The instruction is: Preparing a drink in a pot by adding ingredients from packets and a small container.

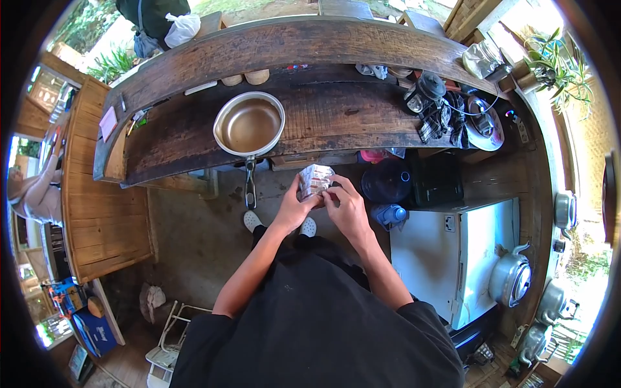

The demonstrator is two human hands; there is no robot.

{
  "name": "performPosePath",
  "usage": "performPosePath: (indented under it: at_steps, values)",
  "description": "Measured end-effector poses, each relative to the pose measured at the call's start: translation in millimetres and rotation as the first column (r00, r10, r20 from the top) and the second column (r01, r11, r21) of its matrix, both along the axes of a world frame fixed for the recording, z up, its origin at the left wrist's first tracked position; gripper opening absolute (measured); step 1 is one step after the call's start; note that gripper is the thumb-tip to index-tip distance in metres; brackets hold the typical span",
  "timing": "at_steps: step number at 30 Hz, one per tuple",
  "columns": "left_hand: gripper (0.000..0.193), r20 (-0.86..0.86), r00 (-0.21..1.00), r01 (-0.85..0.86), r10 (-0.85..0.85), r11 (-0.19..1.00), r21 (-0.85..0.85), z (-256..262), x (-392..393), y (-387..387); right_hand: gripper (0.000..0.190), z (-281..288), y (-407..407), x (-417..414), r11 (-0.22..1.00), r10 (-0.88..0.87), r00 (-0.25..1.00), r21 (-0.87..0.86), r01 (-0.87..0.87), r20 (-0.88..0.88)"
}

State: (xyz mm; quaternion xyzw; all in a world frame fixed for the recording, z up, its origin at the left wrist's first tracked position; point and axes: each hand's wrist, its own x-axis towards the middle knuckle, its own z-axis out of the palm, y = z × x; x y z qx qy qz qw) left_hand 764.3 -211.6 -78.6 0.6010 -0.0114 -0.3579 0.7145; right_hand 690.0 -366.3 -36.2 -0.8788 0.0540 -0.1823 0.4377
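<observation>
A small printed packet [315,180] is held in front of me, beyond the near edge of the wooden counter. My left hand [294,206] grips its left side and underside. At its right edge, my right hand [345,202] has thumb and index finger pinched together, touching the packet; whether they hold part of it cannot be told. A saucepan [249,125] with a metallic, gold-brown inside rests on the counter [335,114], left of the packet, its handle jutting over the near edge towards me.
A glass-bodied press jug [422,94], a checked cloth [439,119] and a lidded pan [481,119] stand at the counter's right. Below are a blue water jug [388,214] and a white fridge [427,252] bearing a kettle [509,279]. A person [39,194] is at far left.
</observation>
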Motion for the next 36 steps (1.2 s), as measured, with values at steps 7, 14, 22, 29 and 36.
performPosePath:
  at_steps: [7,14,22,29,36]
  values:
    - [0.096,-0.076,0.99,-0.124,0.118,0.99,-0.068,23,-1,-12,0.011,10,7,9,0.996,-0.021,1.0,-0.084,0.019,-0.021]
    - [0.078,0.085,0.991,-0.105,0.107,0.994,-0.026,1,3,-11,0.012,3,10,11,0.998,-0.039,0.985,-0.038,0.046,0.167]
    - [0.077,0.055,0.99,-0.116,0.127,0.979,-0.165,6,4,-14,0.019,8,21,14,0.958,-0.199,0.973,0.232,0.168,0.114]
    - [0.075,0.144,0.982,-0.106,0.121,0.988,-0.108,1,-1,-14,0.024,13,10,17,0.994,-0.109,0.994,0.031,0.109,0.018]
    - [0.083,0.137,0.984,-0.105,0.11,0.993,-0.044,3,-1,-11,0.009,15,3,22,0.996,-0.045,0.999,-0.07,0.046,0.021]
